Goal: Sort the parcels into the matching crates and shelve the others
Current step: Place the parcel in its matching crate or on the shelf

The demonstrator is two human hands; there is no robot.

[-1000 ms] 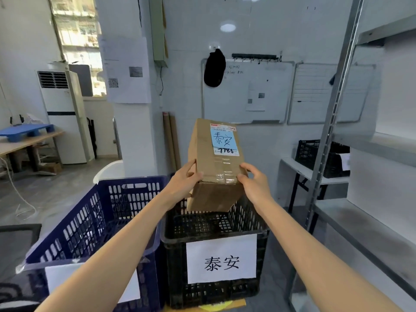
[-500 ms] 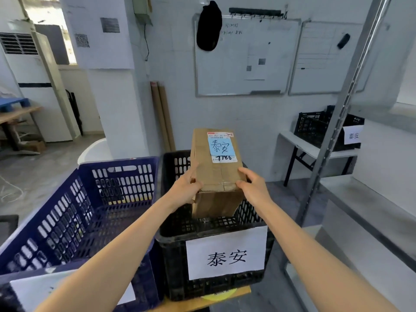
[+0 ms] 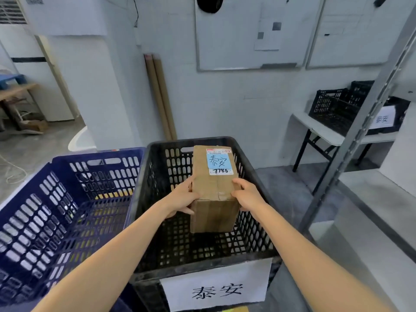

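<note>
Now cardboard parcel point(image 3: 213, 199) lowered deeper into the black crate point(image 3: 144, 176), left grip point(image 3: 180, 199) and right grip point(image 3: 247, 197) clasping its sides, blue crate point(image 3: 56, 210) just left, shelving post point(image 3: 360, 122) right.

Left hand point(image 3: 182, 200), right hand point(image 3: 247, 194) grip cardboard parcel point(image 3: 213, 199) (blue label) inside black crate point(image 3: 157, 176).
</note>
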